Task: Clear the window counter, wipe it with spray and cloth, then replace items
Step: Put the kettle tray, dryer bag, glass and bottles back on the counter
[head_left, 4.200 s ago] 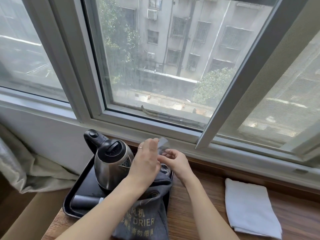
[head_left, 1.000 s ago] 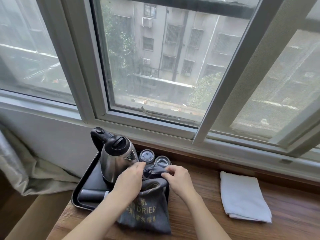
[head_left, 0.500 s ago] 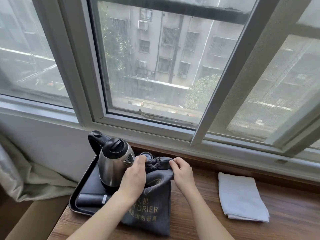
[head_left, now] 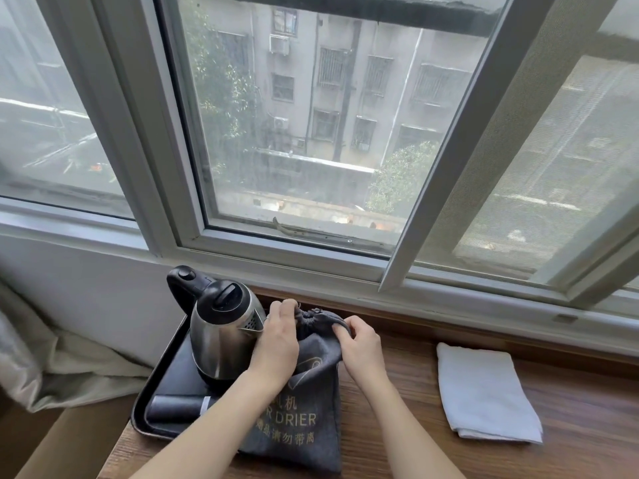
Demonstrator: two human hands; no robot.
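Grey drawstring cloth is what we have in both hands: our left hand point(head_left: 276, 344) grasps the gathered neck of the hair-drier bag point(head_left: 304, 402), and our right hand point(head_left: 359, 344) pinches the bag's top hem at its 2 o'clock edge. We see the bag lying at 6 o'clock in the frame, partly on the black tray point(head_left: 155, 385), partly on the wooden counter point(head_left: 397, 409). At the bag's 10 o'clock stands the steel kettle point(head_left: 221, 337); at its 3 o'clock, well apart, lies the folded white cloth point(head_left: 484, 395).
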